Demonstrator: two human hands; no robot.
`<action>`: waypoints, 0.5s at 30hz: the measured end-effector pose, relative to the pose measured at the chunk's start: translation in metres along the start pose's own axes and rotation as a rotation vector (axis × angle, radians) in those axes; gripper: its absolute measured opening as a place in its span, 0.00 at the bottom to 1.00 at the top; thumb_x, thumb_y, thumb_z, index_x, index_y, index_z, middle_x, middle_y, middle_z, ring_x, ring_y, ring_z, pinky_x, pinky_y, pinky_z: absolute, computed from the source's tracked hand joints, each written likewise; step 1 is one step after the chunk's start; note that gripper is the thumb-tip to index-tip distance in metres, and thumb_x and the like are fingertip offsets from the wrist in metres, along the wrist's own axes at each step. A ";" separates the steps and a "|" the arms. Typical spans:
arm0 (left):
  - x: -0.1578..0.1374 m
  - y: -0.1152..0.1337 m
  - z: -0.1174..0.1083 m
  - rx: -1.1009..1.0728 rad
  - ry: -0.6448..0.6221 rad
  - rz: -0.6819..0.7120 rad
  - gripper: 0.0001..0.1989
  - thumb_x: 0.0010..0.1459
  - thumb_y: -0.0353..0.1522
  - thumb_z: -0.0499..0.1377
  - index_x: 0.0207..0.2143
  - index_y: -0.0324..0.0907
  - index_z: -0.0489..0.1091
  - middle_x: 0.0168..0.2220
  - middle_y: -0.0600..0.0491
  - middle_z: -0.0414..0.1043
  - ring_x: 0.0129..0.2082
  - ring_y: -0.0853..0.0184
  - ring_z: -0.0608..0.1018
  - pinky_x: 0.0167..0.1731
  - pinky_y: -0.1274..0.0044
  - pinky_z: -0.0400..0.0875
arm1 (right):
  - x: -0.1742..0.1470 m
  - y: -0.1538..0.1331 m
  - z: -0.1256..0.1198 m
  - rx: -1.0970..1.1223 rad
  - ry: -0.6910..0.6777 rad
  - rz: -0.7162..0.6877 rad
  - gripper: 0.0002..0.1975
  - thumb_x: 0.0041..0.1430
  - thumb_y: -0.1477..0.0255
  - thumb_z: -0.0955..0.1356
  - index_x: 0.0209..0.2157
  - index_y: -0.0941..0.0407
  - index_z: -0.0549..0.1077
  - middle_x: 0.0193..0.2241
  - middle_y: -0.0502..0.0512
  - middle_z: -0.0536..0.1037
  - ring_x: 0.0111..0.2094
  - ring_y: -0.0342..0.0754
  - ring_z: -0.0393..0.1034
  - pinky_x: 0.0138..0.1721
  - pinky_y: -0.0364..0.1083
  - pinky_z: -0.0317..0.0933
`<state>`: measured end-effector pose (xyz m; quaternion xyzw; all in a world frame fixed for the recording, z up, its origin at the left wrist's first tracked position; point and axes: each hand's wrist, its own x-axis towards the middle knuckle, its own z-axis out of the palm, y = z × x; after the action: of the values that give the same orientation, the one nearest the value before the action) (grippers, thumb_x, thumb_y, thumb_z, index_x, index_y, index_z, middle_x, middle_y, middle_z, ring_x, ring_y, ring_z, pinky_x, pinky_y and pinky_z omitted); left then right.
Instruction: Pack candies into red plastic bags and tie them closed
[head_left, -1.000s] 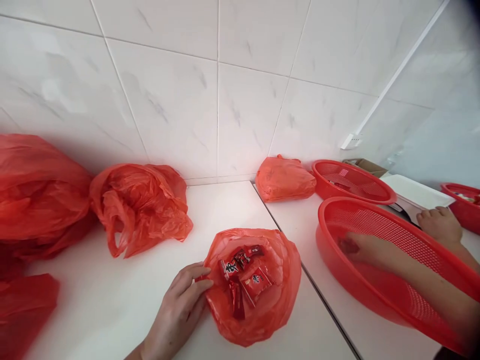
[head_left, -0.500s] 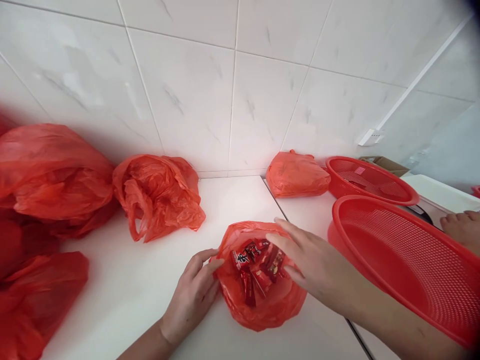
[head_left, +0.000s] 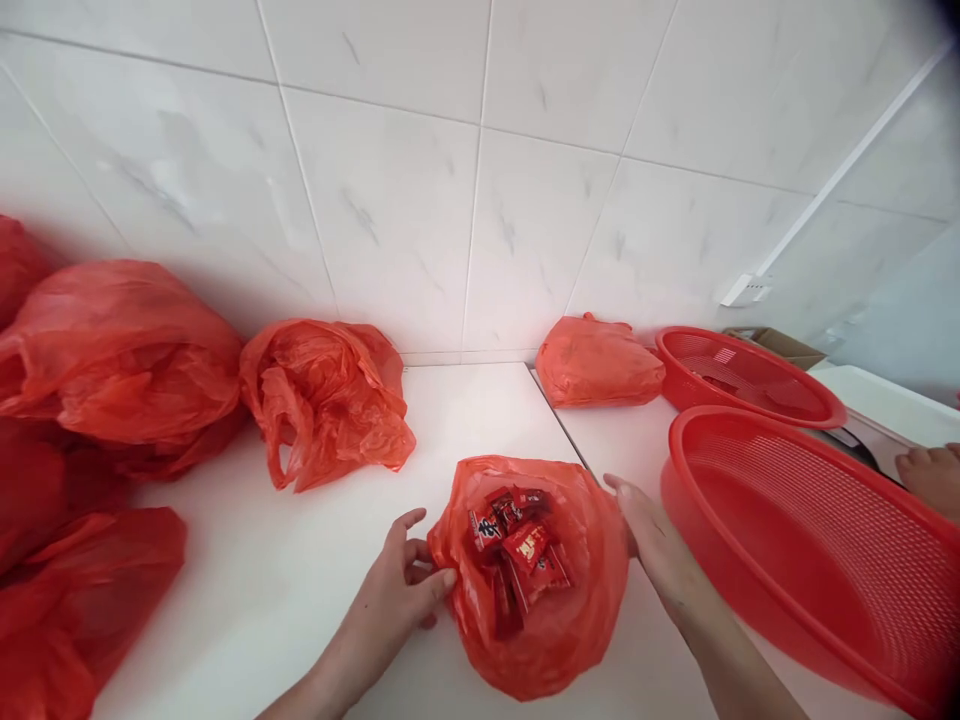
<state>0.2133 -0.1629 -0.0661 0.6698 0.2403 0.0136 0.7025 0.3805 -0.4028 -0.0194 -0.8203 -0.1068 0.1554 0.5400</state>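
A red plastic bag point(head_left: 592, 600) sits on the white tabletop in front of me, its mouth spread wide. Inside it lie several small red wrapped snack packets point(head_left: 526, 545), some with dark or gold print. My left hand point(head_left: 394, 590) is at the bag's left side, fingers apart, the thumb tip against the plastic. At the right rim is my right hand point(head_left: 649, 525), open, with its fingers stretched along the outside of the bag and partly hidden behind it.
Two red mesh baskets point(head_left: 705, 540) stand on the right, beside a closed red bag point(head_left: 596, 365). Crumpled red bags point(head_left: 330, 400) line the left. Another person's hand point(head_left: 930, 475) shows at the right edge, near a white tray point(head_left: 892, 400). A tiled wall point(head_left: 390, 200) rises behind.
My right hand has moved out of the bag's mouth to its right outer side. The bag opens wider, and a gold-printed packet now tops the others. My left hand's fingers have spread.
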 end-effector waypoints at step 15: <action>0.013 0.111 -0.042 -0.313 0.247 0.516 0.19 0.48 0.34 0.67 0.41 0.42 0.67 0.32 0.57 0.69 0.27 0.74 0.72 0.29 0.81 0.70 | 0.017 -0.030 -0.034 0.017 0.395 -0.189 0.12 0.52 0.59 0.69 0.31 0.54 0.73 0.25 0.50 0.73 0.24 0.46 0.67 0.26 0.44 0.63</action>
<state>0.2437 -0.1075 0.0359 0.5856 0.1410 0.3092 0.7359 0.4083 -0.4142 0.0189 -0.8165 -0.0738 -0.0586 0.5696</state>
